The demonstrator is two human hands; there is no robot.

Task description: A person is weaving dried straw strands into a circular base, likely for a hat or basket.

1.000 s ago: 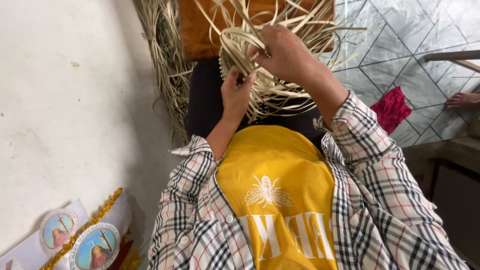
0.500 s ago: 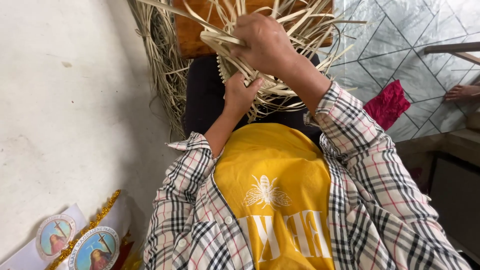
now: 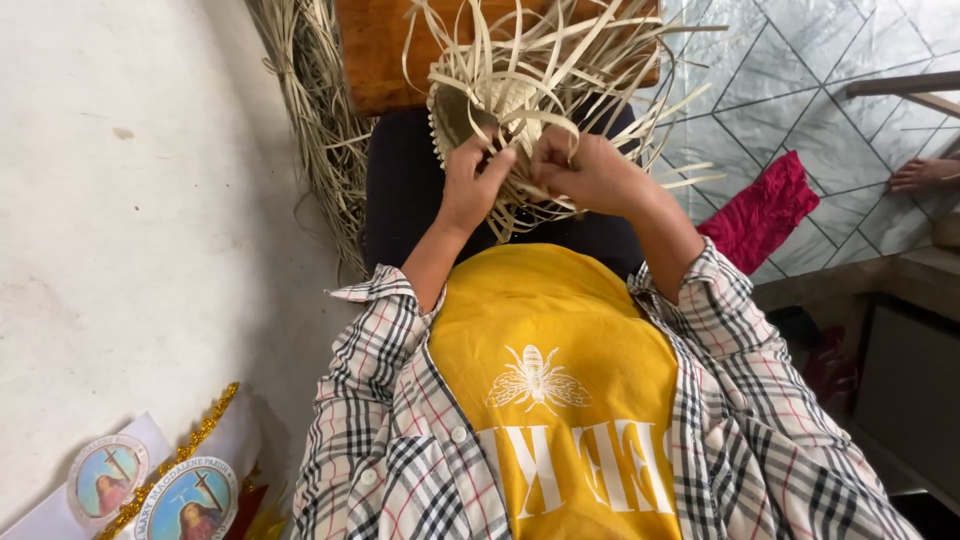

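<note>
On the lap, over dark trousers (image 3: 400, 200): a half-woven basket (image 3: 500, 105) of pale flat straw, loose strips (image 3: 600, 60) fanning up and outward from its rim. Left hand (image 3: 472, 185) pressed against the basket's near side, grip pinched on a strip at the woven edge. Right hand (image 3: 585, 172) just beside it, touching the same edge, grip closed around several strips, thumb tucked toward the left hand. Behind the basket, an orange-brown wooden board (image 3: 380, 60), partly hidden by the strips. Left of the basket, a long bundle of raw straw (image 3: 315, 110) lying against a pale wall (image 3: 130, 200). Below the basket, a yellow shirt (image 3: 550, 350) with a white insect print, under an open checked shirt (image 3: 390, 440) with sleeves pushed up the forearms. Right of the basket, a silvery quilted mat (image 3: 820, 60), a crumpled red cloth (image 3: 760, 210) on it, and farther right another person's bare foot (image 3: 925, 175) at the frame edge. Far below and left of the basket, round picture medallions (image 3: 190, 495) edged with gold trim.
</note>
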